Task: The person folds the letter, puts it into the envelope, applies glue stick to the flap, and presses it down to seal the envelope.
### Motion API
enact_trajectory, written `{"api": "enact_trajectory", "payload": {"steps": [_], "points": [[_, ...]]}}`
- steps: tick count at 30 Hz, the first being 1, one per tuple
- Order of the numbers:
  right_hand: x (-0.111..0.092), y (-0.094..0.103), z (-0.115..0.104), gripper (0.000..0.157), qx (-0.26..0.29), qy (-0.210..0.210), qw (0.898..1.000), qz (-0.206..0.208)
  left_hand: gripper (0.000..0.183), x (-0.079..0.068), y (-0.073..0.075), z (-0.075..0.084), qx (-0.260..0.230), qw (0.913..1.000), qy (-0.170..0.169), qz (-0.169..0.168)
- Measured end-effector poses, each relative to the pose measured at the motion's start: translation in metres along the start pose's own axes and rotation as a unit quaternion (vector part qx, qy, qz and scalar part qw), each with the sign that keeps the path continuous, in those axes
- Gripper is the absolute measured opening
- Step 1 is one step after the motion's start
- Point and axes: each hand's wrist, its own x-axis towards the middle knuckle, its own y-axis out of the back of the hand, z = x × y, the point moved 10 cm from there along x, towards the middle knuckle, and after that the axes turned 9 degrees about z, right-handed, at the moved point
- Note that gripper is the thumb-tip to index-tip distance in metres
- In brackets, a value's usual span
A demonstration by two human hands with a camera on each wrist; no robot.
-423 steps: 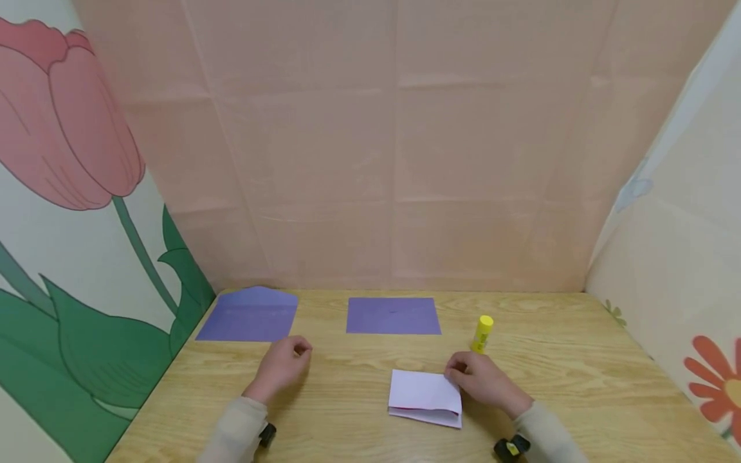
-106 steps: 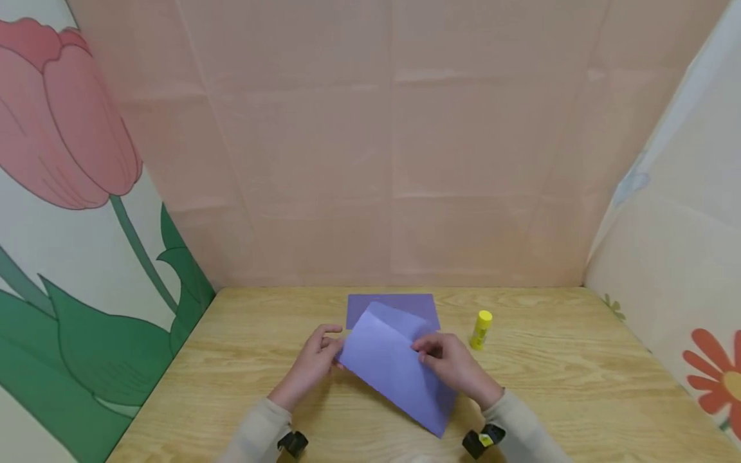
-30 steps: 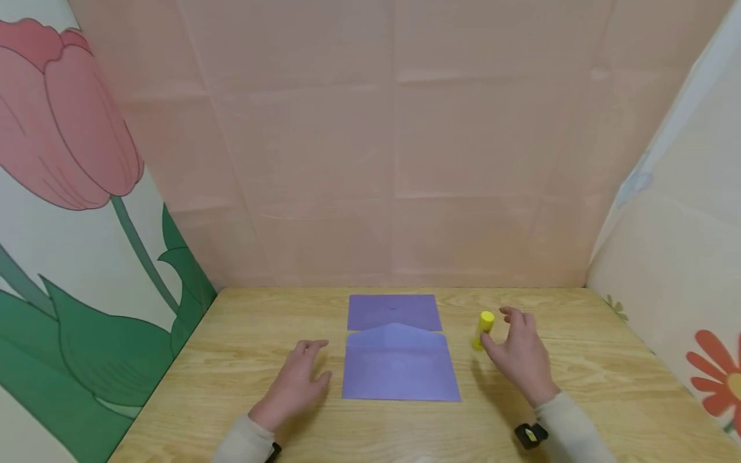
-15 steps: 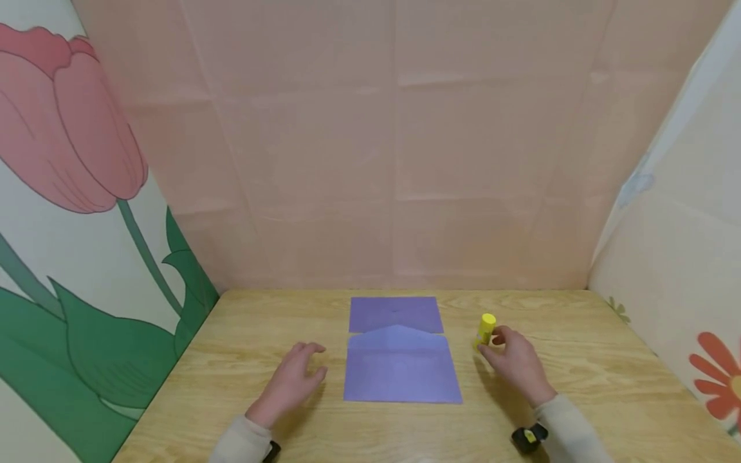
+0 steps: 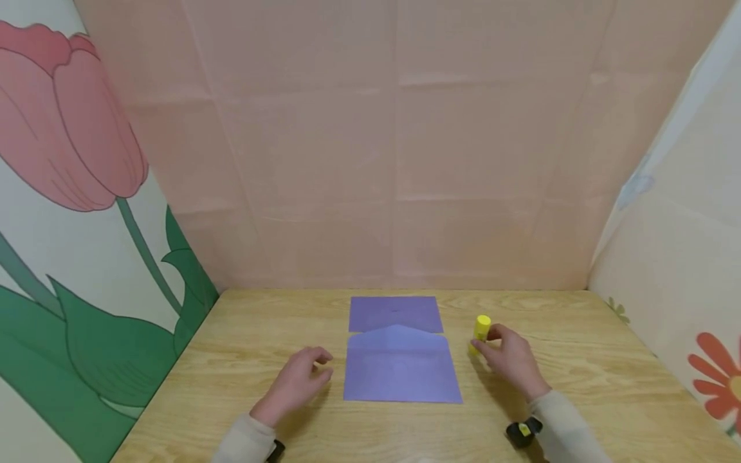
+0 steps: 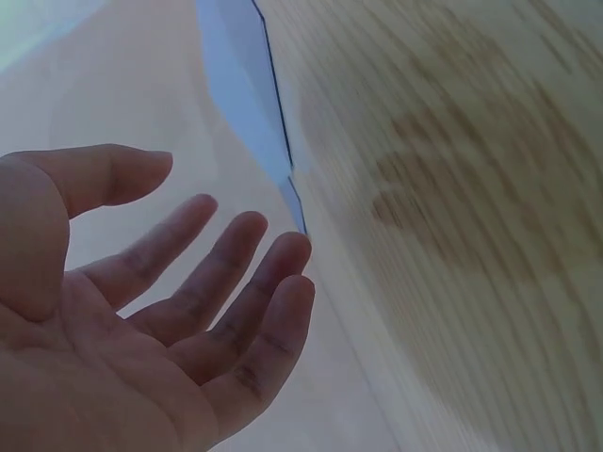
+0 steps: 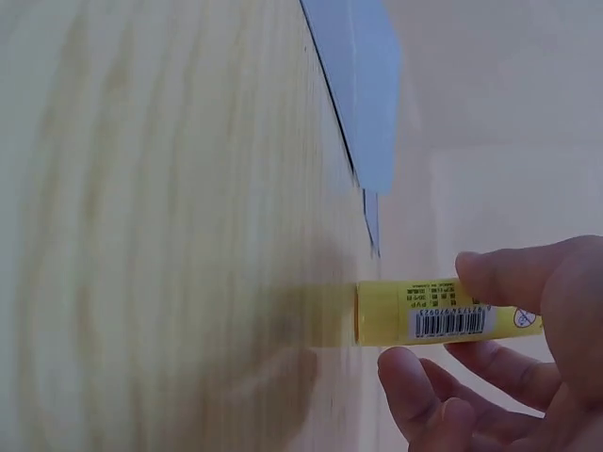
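Note:
A yellow glue stick (image 5: 482, 329) stands upright at the right of the table, its barcode label showing in the right wrist view. My right hand (image 5: 515, 361) pinches it between thumb and fingers; its base is at or just above the tabletop. In the middle lies a purple envelope (image 5: 402, 376), its pointed flap unfolded and facing away from me. Directly behind it is a flat purple rectangle (image 5: 393, 312) of the same colour, with a small mark near its centre. My left hand (image 5: 294, 381) hovers left of the envelope, holding nothing, fingers loosely bent.
The wooden table (image 5: 231, 321) ends at a pinkish cloth backdrop (image 5: 324, 161). A panel with a painted tulip (image 5: 75, 116) borders the left side, and one with a red flower (image 5: 720, 373) borders the right.
The folded white paper from the earliest frame is out of sight. The envelope went from back left, through both hands, to the middle. My right hand has taken hold of the glue stick, shifting it slightly left.

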Motion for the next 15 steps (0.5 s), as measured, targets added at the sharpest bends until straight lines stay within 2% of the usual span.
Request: {"api": "enact_trajectory", "payload": {"steps": [8, 15], "points": [[-0.005, -0.001, -0.026, 0.029, -0.003, 0.027, 1.0, 0.01, 0.021, 0.004, -0.008, 0.009, -0.021, 0.9997, -0.014, -0.007], [-0.013, -0.008, -0.061, 0.021, 0.031, 0.064, 0.997, 0.002, 0.023, 0.009, -0.016, 0.025, -0.064, 0.9977, -0.019, -0.013]]}}
